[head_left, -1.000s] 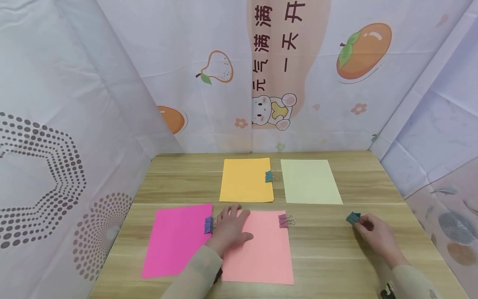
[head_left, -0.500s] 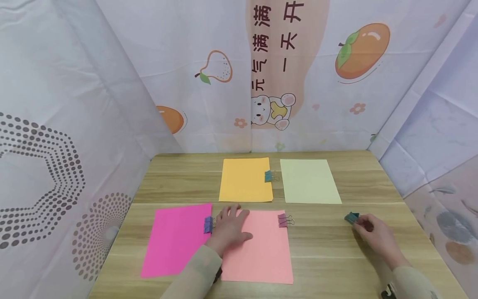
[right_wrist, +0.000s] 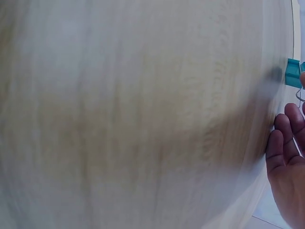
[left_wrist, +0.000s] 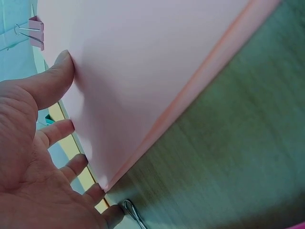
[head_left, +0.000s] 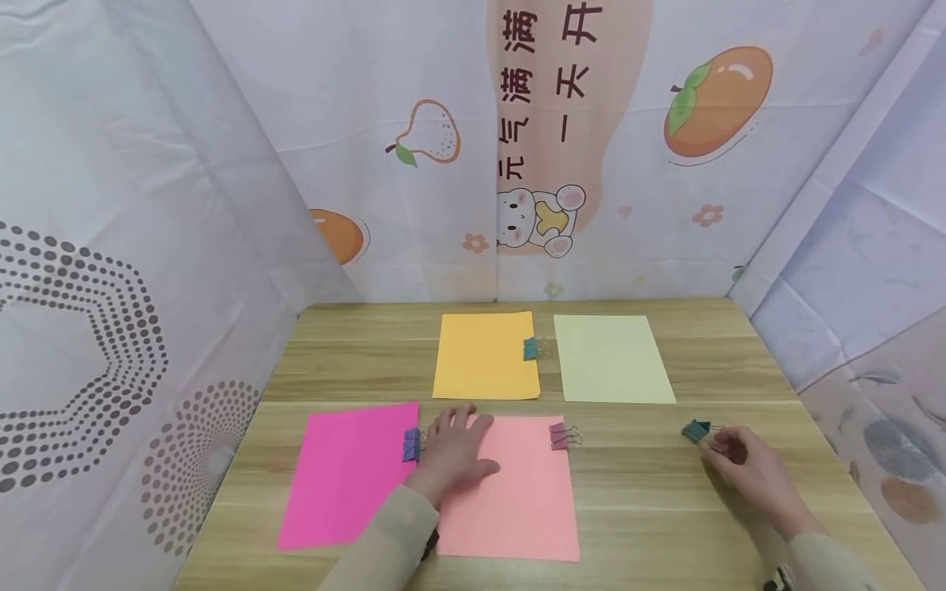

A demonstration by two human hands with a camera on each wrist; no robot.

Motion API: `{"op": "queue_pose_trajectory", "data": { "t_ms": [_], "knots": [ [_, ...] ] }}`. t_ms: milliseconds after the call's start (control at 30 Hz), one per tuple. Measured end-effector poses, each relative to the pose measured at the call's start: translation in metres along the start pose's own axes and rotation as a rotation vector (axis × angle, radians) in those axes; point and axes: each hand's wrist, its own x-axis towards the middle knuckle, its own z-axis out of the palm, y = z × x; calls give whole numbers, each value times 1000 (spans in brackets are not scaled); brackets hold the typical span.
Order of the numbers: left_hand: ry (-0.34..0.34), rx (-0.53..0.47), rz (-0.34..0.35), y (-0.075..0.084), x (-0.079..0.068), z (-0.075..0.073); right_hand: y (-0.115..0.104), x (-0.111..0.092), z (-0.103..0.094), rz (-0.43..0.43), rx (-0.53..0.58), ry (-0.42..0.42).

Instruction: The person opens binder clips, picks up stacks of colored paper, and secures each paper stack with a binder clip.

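Observation:
My left hand (head_left: 452,453) rests with spread fingers on the left part of a light pink stack of paper (head_left: 517,509); its thumb presses the sheet in the left wrist view. A mauve binder clip (head_left: 560,437) grips that stack's right edge. Beside my left fingers, a purple binder clip (head_left: 411,444) holds the right edge of a magenta sheet (head_left: 343,480). At the right, my right hand (head_left: 754,468) pinches the wire handles of a teal binder clip (head_left: 695,431) over the bare table. Only part of that clip shows at the right wrist view's edge.
Behind the pink stack lies an orange stack of paper (head_left: 484,357) with a teal binder clip (head_left: 530,349) on its right edge. A pale green sheet (head_left: 615,359) without a clip lies to its right. Printed curtains (head_left: 458,213) enclose the wooden table (head_left: 643,509) at back and sides.
My right fingers have drawn back slightly along the teal clip's handles, so more of the wire shows. My left hand and the papers have stayed in place.

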Motion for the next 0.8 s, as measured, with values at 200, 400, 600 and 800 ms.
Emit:
{"op": "queue_pose_trajectory", "data": {
  "t_ms": [200, 400, 600, 800],
  "knots": [
    [0, 6, 2, 0, 0, 0, 5, 0, 1, 13, 26, 9],
    [3, -3, 2, -2, 1, 2, 7, -1, -1, 42, 74, -17],
    [2, -18, -1, -4, 2, 3, 8, -1, -1, 16, 130, -17],
    [0, -5, 2, -4, 2, 3, 10, 0, 1, -29, 131, -7]
  ]
}}
